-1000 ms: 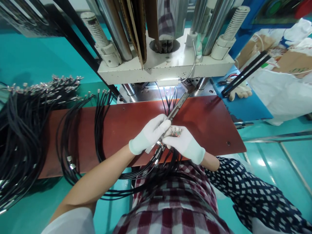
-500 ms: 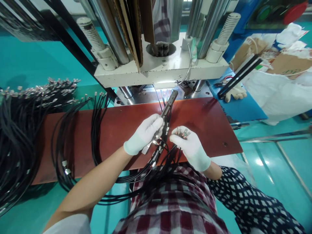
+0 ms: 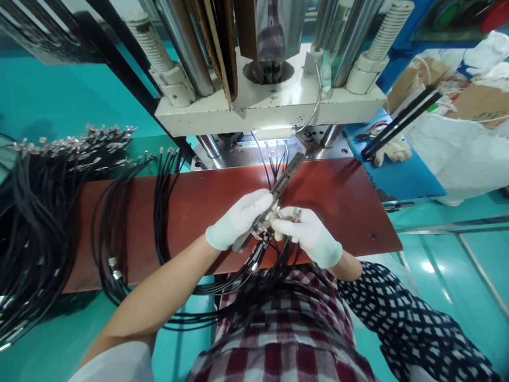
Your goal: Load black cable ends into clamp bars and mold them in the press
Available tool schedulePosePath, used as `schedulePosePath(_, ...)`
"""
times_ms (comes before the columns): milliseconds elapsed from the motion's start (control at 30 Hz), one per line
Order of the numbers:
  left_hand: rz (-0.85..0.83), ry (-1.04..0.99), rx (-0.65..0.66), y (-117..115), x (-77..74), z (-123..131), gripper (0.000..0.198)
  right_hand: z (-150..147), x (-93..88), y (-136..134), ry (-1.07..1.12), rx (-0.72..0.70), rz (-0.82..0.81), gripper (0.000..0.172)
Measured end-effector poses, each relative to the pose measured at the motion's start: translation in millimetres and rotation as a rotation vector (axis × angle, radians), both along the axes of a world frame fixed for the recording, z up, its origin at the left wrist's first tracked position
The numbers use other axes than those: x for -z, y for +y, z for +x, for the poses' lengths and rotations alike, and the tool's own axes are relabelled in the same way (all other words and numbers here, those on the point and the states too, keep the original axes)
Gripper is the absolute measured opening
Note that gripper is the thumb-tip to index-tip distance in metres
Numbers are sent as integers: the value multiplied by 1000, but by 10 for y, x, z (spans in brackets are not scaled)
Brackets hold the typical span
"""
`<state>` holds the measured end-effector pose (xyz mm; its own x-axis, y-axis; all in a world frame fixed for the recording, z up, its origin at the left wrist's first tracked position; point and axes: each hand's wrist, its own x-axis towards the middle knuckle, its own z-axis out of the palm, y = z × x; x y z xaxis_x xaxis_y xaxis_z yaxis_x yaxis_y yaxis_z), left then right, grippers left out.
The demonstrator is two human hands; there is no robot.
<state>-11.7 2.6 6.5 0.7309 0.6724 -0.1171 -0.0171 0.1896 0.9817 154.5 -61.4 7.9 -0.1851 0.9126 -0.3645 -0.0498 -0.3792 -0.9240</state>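
Observation:
My left hand [image 3: 243,216], in a white glove, is closed around a long dark metal bar [image 3: 289,172] that slants up to the right over the red-brown board. Against the bar's lower half, my right hand [image 3: 306,232], also gloved, pinches small metal cable connectors [image 3: 296,214]. Its fingertips meet the bar close to my left thumb. Black cables [image 3: 254,260] with silvery ends hang from around both hands and curve down left across my lap. Several thin cables [image 3: 274,159] run from behind the bar toward the lit metal bed of the press.
The press's white plate [image 3: 222,118] stands beyond the red-brown board [image 3: 350,212]. Bundles of black cables [image 3: 35,212] lie at the left. At the right, a blue surface [image 3: 417,178] holds a glove [image 3: 393,151] and black bars, beside white sacks [image 3: 477,154].
My right hand has moved left against the bar, its fingertips now touching there. The bar has tilted further to the right. The whole view has shifted slightly.

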Motion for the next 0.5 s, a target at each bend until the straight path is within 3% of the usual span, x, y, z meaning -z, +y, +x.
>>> schedulePosePath(133,-6,-6,-3,2,-4,-6,41,-6,-54,21,50,-97,48,26)
schedulePosePath(333,23,26,-25,-17,-20,-17,39,-64,-38,30,33,-76,124,30)
schedulePosePath(400,93,71,-50,-38,-34,-5,38,-87,-28,23,24,-54,169,35)
schedulePosePath(500,350,255,-148,-72,-34,28,36,-117,1,16,-26,-12,196,33)
